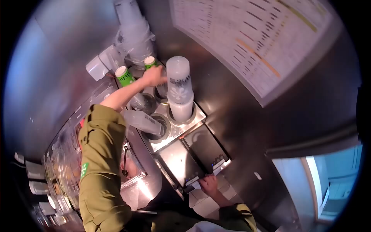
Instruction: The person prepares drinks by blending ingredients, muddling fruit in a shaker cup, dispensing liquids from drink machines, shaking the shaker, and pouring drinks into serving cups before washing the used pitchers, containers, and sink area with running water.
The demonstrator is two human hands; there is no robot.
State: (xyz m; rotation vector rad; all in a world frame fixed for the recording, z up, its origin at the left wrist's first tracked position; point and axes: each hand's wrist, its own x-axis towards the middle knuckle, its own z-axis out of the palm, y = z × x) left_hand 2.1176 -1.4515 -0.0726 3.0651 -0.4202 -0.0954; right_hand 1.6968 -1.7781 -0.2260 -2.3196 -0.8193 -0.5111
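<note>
My left hand (155,75) reaches across the steel cup holder, its fingers curled round a sleeved stack of green-printed cups (150,62). Beside its fingertips stands a tall stack of clear plastic cups (179,77). Another sleeved stack of green cups (125,76) leans to its left. Low in the view, my right hand (209,185) is closed at the front edge of two dark flat-topped bins (203,145); its fingertips are partly hidden there.
A clear sleeve of cups (143,121) lies tilted in the near holder opening. On the left are food containers (63,170) and a tray with a dark-handled utensil (125,166). Bagged cups (135,38) stand at the back; a printed chart (255,34) hangs on the wall.
</note>
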